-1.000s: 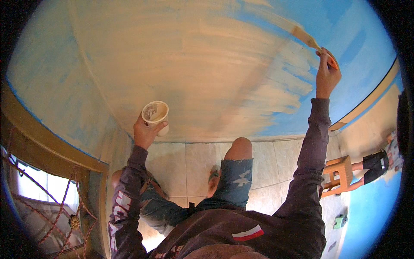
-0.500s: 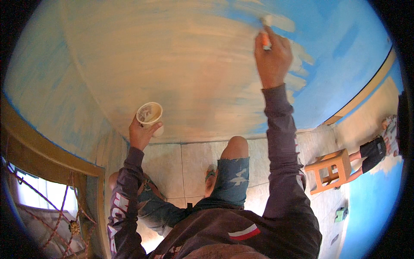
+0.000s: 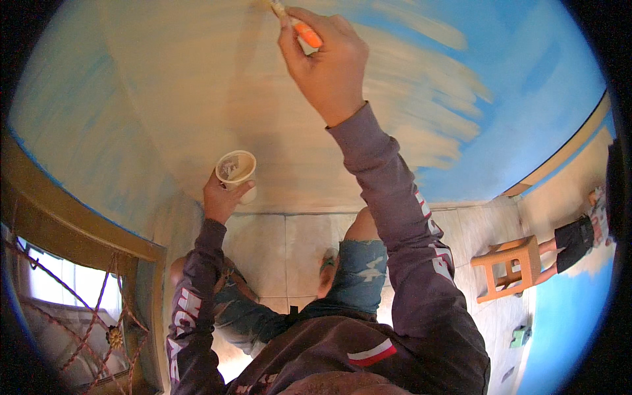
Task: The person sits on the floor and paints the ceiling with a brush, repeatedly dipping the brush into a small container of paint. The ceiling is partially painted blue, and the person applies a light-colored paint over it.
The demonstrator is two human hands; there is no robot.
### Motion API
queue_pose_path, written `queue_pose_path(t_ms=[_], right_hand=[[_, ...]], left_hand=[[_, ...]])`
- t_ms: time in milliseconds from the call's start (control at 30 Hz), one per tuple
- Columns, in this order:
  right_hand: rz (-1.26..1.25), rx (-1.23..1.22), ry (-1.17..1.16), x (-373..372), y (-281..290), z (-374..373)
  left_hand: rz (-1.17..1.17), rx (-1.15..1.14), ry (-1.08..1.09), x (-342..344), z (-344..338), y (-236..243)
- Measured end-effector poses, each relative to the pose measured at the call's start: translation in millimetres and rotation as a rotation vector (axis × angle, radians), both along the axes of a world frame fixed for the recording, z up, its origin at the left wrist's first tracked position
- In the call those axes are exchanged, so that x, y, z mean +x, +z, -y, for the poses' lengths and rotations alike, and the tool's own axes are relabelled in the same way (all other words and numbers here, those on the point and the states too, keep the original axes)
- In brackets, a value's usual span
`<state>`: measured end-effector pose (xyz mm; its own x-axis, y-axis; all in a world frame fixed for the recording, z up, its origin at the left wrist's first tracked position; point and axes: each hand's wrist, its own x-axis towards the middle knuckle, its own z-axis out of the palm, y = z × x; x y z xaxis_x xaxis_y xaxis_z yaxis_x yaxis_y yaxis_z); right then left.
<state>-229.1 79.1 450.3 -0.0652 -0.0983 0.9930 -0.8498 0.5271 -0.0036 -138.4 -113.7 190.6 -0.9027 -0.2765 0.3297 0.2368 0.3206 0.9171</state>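
Observation:
My right hand (image 3: 329, 62) is raised at the top middle, fingers closed round a paintbrush (image 3: 307, 34) with an orange handle. Its bristle end meets the wall near the upper edge of the view. The wall (image 3: 217, 85) carries streaky beige paint over blue, with bare blue showing at the right. Lower and to the left, my left hand (image 3: 222, 197) grips a pale plastic cup (image 3: 247, 191). Beige paint coats the cup's inside, and its mouth tilts toward me.
An orange plastic stool (image 3: 505, 268) stands on the tiled floor (image 3: 250, 257) at right, with another person (image 3: 573, 243) behind it. A green object (image 3: 520, 336) lies near the blue wall there. At lower left is a framed opening with crossed ropes (image 3: 99, 322).
My right hand has swept left across the wall with the paintbrush, from the blue edge into the beige area. The left hand with the cup has barely shifted.

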Motion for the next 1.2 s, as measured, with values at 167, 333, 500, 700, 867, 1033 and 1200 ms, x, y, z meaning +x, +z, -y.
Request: queue_pose_path(t_ms=[167, 333, 500, 700, 867, 1033, 1200], right_hand=[[0.306, -0.170, 0.168, -21.1, 4.5, -27.8], [0.330, -0.219, 0.186, -60.9, 5.9, -98.7], [0.411, -0.229, 0.045, -53.7, 17.8, -170.0], [0.422, -0.206, -0.104, -34.3, 27.4, -226.6], [0.428, -0.252, -0.032, -4.6, 26.8, -240.6], [0.493, -0.245, 0.188, 24.3, 33.2, -206.7], [0.477, -0.023, 0.210, 13.3, 40.3, -144.5]], left_hand=[[0.014, -0.021, 0.017, 3.6, 3.1, 2.8], [0.039, 0.009, 0.028, 1.2, -0.8, 2.3], [0.020, -0.053, 0.040, 0.4, -1.0, -0.9], [0.058, -0.032, 0.016, -0.8, 2.4, -4.1], [0.060, -0.058, 0.017, 5.3, -2.1, 10.1], [0.064, -0.081, 0.033, 7.3, -4.9, 12.7], [0.060, -0.036, 0.009, 3.8, -1.2, 6.7]])
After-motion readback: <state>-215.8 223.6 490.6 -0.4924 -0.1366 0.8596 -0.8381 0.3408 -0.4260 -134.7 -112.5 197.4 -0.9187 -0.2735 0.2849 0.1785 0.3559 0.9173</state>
